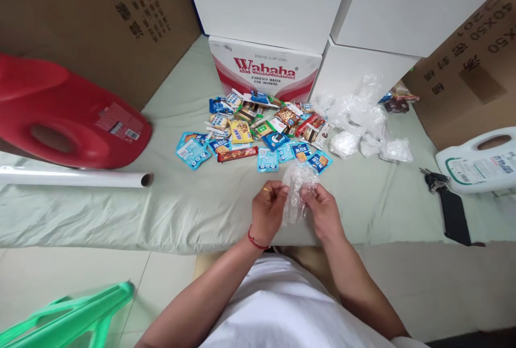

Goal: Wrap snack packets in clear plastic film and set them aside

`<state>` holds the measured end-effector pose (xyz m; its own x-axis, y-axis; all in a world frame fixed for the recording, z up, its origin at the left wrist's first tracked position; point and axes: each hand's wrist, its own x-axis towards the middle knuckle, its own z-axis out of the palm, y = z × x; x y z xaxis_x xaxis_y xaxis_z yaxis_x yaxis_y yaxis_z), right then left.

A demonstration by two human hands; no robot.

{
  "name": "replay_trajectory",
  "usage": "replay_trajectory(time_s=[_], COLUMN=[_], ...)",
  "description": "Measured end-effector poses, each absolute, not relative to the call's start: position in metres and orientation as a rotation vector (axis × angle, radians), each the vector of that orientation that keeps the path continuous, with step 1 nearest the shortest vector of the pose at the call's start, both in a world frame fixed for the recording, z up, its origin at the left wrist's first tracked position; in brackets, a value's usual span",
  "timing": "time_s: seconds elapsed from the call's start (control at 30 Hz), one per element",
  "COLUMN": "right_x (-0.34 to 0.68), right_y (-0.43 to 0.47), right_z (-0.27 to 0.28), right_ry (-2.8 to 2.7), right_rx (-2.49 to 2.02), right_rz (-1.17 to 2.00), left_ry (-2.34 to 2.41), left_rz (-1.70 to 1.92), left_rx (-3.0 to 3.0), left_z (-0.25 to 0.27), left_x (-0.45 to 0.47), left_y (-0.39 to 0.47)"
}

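A crumpled clear plastic bag (297, 192) hangs between my two hands near the front edge of the cloth-covered table. My left hand (272, 205) pinches its left side between thumb and fingers. On the other side, my right hand (323, 209) grips the bag the same way. Just beyond the bag lies a heap of small packaged snacks (258, 127), with light blue packets (268, 160) and a red bar (237, 154) along its near edge. Several more crumpled clear bags (355, 122) are piled to the right of the snacks.
A Wahaha carton (264, 68) stands behind the heap. On the left are a red jug (72, 116) and a white roll (76, 177). A white bottle (479, 162), keys (434, 180) and a black phone-like object (454, 216) lie right. A green plastic frame (80, 318) stands lower left.
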<state>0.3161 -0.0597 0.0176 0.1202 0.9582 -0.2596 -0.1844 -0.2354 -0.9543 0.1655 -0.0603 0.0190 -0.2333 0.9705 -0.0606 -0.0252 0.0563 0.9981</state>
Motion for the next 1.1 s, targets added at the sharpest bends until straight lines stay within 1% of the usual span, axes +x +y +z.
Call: replay_trajectory(time_s=[0.13, 0.23, 0.27, 0.33, 0.43, 0.47, 0.53, 0.6, 0.67, 0.77, 0.93, 1.03, 1.1], right_x=[0.325, 0.338, 0.342, 0.348, 0.349, 0.346, 0.336, 0.320, 0.305, 0.295, 0.308, 0.319, 0.322], right_y=[-0.052, -0.050, -0.051, -0.055, -0.069, -0.075, -0.085, -0.093, -0.096, -0.094, -0.085, -0.082, -0.082], right_z=[0.025, 0.025, 0.023, 0.019, 0.019, 0.022, 0.029, 0.034, 0.035, 0.029, 0.025, 0.027, 0.027], right_ry=[-0.674, -0.670, -0.696, -0.802, -1.074, -1.204, -1.507, -1.751, -1.834, -1.704, -1.286, -1.196, -1.284], right_rx=[-1.361, -1.398, -1.420, -1.483, -1.504, -1.468, -1.359, -1.249, -1.203, -1.221, -1.261, -1.285, -1.277], right_rz=[1.425, 1.562, 1.558, 1.386, 0.926, 0.832, 0.780, 0.791, 0.817, 0.947, 1.373, 1.377, 1.319], left_ry=[1.353, 1.276, 1.257, 1.241, 1.270, 1.286, 1.322, 1.375, 1.417, 1.378, 1.350, 1.390, 1.426], left_rz=[1.370, 1.346, 1.331, 1.316, 1.313, 1.315, 1.327, 1.337, 1.345, 1.387, 1.415, 1.415, 1.402], left_rx=[0.693, 0.562, 0.538, 0.508, 0.487, 0.486, 0.502, 0.574, 0.658, 0.694, 0.682, 0.700, 0.736], left_z=[0.014, 0.009, 0.007, 0.005, 0.004, 0.004, 0.006, 0.008, 0.009, 0.008, 0.009, 0.013, 0.013], left_x=[0.155, 0.151, 0.150, 0.151, 0.153, 0.154, 0.157, 0.162, 0.167, 0.170, 0.167, 0.163, 0.161], left_y=[-0.050, -0.047, -0.047, -0.048, -0.048, -0.049, -0.049, -0.051, -0.053, -0.058, -0.061, -0.060, -0.060])
